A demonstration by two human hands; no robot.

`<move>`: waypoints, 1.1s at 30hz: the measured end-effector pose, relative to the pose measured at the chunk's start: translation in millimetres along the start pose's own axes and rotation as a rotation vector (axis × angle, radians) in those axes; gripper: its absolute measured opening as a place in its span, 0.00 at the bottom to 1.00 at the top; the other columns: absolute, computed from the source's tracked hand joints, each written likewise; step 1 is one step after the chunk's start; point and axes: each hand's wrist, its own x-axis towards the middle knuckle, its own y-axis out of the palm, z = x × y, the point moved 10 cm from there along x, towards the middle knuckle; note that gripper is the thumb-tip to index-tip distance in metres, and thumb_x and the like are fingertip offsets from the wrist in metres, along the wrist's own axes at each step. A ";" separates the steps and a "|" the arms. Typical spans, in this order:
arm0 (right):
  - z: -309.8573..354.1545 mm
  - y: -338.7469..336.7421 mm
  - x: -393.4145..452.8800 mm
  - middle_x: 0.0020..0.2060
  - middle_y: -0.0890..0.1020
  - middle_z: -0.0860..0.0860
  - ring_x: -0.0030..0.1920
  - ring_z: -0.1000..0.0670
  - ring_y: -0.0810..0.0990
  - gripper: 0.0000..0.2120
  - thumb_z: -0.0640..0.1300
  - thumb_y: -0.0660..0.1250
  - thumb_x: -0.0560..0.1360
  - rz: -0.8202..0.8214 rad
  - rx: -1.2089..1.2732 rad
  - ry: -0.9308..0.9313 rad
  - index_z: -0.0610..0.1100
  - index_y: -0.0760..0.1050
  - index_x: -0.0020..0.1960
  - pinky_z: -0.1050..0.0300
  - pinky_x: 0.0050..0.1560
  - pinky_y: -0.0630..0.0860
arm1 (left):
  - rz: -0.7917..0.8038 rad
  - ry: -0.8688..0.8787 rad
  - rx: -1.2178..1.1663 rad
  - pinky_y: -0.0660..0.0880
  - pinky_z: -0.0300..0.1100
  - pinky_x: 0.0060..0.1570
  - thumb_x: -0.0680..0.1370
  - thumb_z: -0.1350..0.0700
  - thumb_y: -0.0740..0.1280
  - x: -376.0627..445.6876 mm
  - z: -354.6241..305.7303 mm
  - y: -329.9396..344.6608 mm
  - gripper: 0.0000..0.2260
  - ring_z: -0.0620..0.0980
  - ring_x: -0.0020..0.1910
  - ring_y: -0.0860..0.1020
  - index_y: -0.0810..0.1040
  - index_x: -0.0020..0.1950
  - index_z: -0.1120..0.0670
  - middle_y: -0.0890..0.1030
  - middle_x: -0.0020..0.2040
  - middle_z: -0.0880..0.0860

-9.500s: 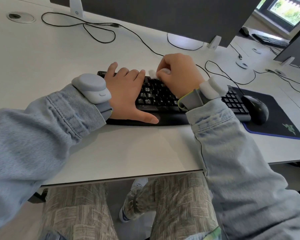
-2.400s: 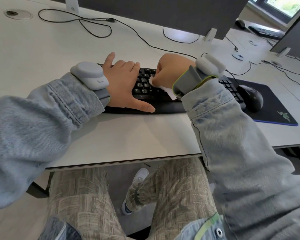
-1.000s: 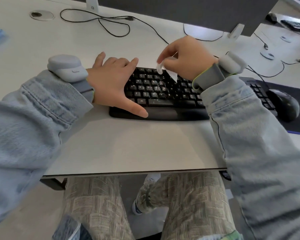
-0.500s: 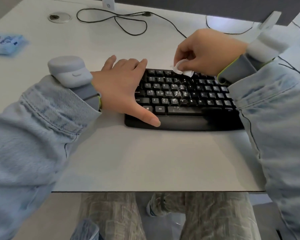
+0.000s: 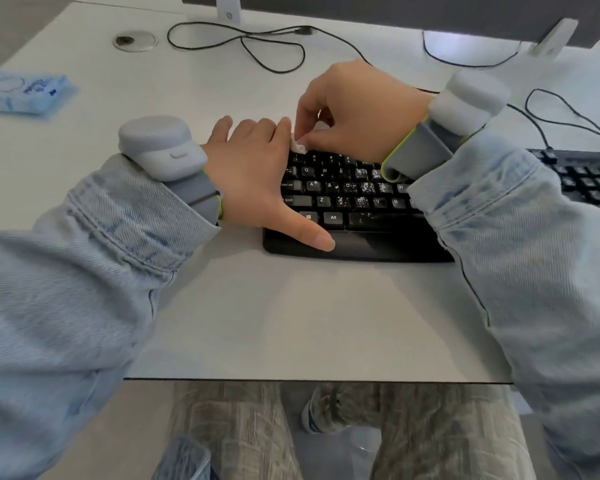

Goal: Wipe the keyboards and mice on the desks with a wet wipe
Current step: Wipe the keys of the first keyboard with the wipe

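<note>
Wet wipe (image 5: 298, 146) in right hand (image 5: 357, 109), on keyboard (image 5: 357, 202)

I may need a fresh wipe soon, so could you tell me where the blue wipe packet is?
In the head view, the blue wipe packet lies at the desk's far left edge, well left of the keyboard and the left hand.

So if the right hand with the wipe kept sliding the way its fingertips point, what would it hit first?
Probably the left hand: the right hand pinches the wet wipe right beside its index finger, on the keyboard.
</note>
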 end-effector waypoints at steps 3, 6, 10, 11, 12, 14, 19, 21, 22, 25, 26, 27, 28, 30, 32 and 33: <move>-1.2 -0.4 -4.3 0.28 0.73 0.61 0.30 0.61 0.72 0.05 0.49 0.69 0.73 0.026 0.016 0.027 0.50 0.83 0.44 0.72 0.33 0.63 | 0.006 -0.011 0.030 0.53 0.59 0.77 0.47 0.13 0.53 -0.2 0.4 0.7 0.71 0.56 0.72 0.64 0.53 0.78 0.58 0.68 0.68 0.55; -11.7 -2.8 -11.9 0.27 0.74 0.61 0.31 0.63 0.74 0.03 0.49 0.70 0.73 0.038 0.031 0.091 0.51 0.82 0.42 0.76 0.31 0.65 | 0.021 -0.022 0.045 0.52 0.59 0.77 0.45 0.12 0.52 -0.9 1.0 1.6 0.73 0.56 0.73 0.63 0.51 0.80 0.58 0.67 0.71 0.55; -37.6 -8.1 -29.2 0.30 0.76 0.60 0.34 0.59 0.75 0.04 0.50 0.70 0.73 0.077 -0.005 0.202 0.52 0.82 0.42 0.60 0.37 0.69 | 0.037 -0.027 0.052 0.52 0.60 0.77 0.44 0.12 0.50 -1.4 1.5 1.1 0.74 0.57 0.74 0.62 0.50 0.80 0.58 0.65 0.72 0.56; -43.8 -9.7 -34.1 0.31 0.77 0.59 0.34 0.59 0.74 0.04 0.51 0.71 0.72 0.095 -0.017 0.224 0.52 0.83 0.42 0.61 0.36 0.68 | 0.039 -0.027 0.054 0.52 0.59 0.77 0.44 0.12 0.50 -1.6 1.3 1.1 0.74 0.57 0.73 0.62 0.50 0.79 0.58 0.65 0.72 0.56; -50.4 -11.1 -38.5 0.32 0.78 0.59 0.34 0.59 0.74 0.04 0.51 0.71 0.73 0.114 -0.029 0.247 0.53 0.82 0.42 0.63 0.34 0.67 | 0.041 -0.026 0.056 0.52 0.59 0.77 0.44 0.12 0.50 -1.3 0.9 1.1 0.74 0.57 0.73 0.62 0.50 0.79 0.58 0.65 0.71 0.56; -62.0 -14.3 -46.2 0.32 0.78 0.59 0.33 0.59 0.74 0.04 0.51 0.71 0.73 0.139 -0.059 0.299 0.53 0.82 0.42 0.65 0.32 0.64 | 0.048 -0.023 0.057 0.51 0.59 0.77 0.44 0.13 0.49 -1.3 0.9 2.5 0.75 0.56 0.73 0.62 0.49 0.80 0.58 0.65 0.72 0.55; -72.3 -20.9 -55.8 0.33 0.79 0.56 0.34 0.52 0.75 0.04 0.48 0.69 0.73 0.118 -0.145 0.364 0.51 0.81 0.40 0.63 0.32 0.66 | 0.040 0.012 0.050 0.49 0.57 0.78 0.45 0.13 0.50 1.1 -0.6 2.7 0.75 0.56 0.75 0.59 0.46 0.81 0.57 0.63 0.74 0.54; -63.0 -29.7 -49.7 0.37 0.80 0.53 0.40 0.49 0.78 0.04 0.45 0.67 0.72 -0.021 -0.103 0.312 0.49 0.80 0.40 0.59 0.38 0.71 | 0.016 0.072 0.034 0.49 0.55 0.78 0.46 0.13 0.52 2.3 -6.7 -0.7 0.73 0.55 0.75 0.59 0.45 0.81 0.57 0.61 0.75 0.54; -55.9 -33.7 -45.4 0.37 0.79 0.53 0.42 0.49 0.77 0.05 0.45 0.65 0.72 -0.099 -0.065 0.273 0.49 0.80 0.41 0.59 0.41 0.71 | 0.007 0.101 0.021 0.49 0.54 0.78 0.47 0.13 0.54 2.8 -10.5 -2.2 0.72 0.55 0.75 0.58 0.46 0.81 0.57 0.61 0.75 0.54; -31.8 -31.7 -32.8 0.39 0.79 0.53 0.41 0.53 0.73 0.06 0.43 0.64 0.72 -0.198 -0.009 0.141 0.45 0.80 0.44 0.63 0.42 0.64 | -0.044 0.175 0.010 0.58 0.55 0.74 0.50 0.12 0.55 5.0 -20.3 -6.4 0.67 0.56 0.65 0.65 0.54 0.78 0.55 0.67 0.65 0.54; -26.2 -27.9 -29.7 0.39 0.77 0.54 0.42 0.54 0.72 0.06 0.43 0.64 0.72 -0.201 -0.021 0.111 0.45 0.79 0.44 0.64 0.42 0.63 | -0.063 0.196 -0.002 0.61 0.54 0.71 0.51 0.12 0.55 5.9 -22.3 -7.8 0.65 0.54 0.58 0.66 0.57 0.76 0.55 0.68 0.59 0.52; -22.5 -23.9 -27.7 0.39 0.76 0.54 0.42 0.54 0.71 0.06 0.43 0.64 0.73 -0.197 -0.038 0.092 0.44 0.79 0.45 0.65 0.43 0.62 | -0.072 0.209 -0.017 0.63 0.54 0.69 0.51 0.12 0.55 6.5 -23.7 -7.7 0.64 0.53 0.55 0.65 0.58 0.75 0.54 0.67 0.55 0.50; -21.5 -20.4 -26.5 0.40 0.76 0.54 0.43 0.54 0.71 0.07 0.44 0.64 0.73 -0.191 -0.051 0.080 0.44 0.79 0.45 0.65 0.44 0.62 | -0.074 0.214 -0.028 0.64 0.54 0.68 0.51 0.12 0.56 7.2 -24.1 -7.4 0.63 0.52 0.55 0.66 0.58 0.75 0.52 0.68 0.55 0.50; -23.0 -13.2 -26.7 0.41 0.78 0.52 0.44 0.52 0.74 0.08 0.46 0.63 0.74 -0.158 -0.058 0.073 0.44 0.80 0.46 0.63 0.46 0.66 | -0.069 0.210 -0.019 0.64 0.56 0.70 0.50 0.12 0.57 8.6 -24.7 -5.7 0.65 0.56 0.61 0.69 0.58 0.76 0.53 0.70 0.60 0.52; -27.6 -8.1 -27.5 0.43 0.81 0.50 0.44 0.50 0.76 0.09 0.46 0.64 0.74 -0.122 -0.051 0.086 0.44 0.81 0.45 0.59 0.47 0.70 | -0.043 0.192 0.017 0.60 0.58 0.73 0.48 0.11 0.55 8.6 -25.9 -2.6 0.71 0.59 0.69 0.66 0.52 0.79 0.56 0.68 0.69 0.55; -30.7 -7.5 -28.2 0.42 0.81 0.50 0.43 0.50 0.76 0.08 0.45 0.64 0.74 -0.107 -0.054 0.099 0.44 0.81 0.45 0.60 0.46 0.69 | -0.036 0.185 0.033 0.59 0.58 0.74 0.47 0.11 0.55 7.9 -26.3 -1.7 0.73 0.59 0.71 0.65 0.50 0.80 0.57 0.67 0.71 0.55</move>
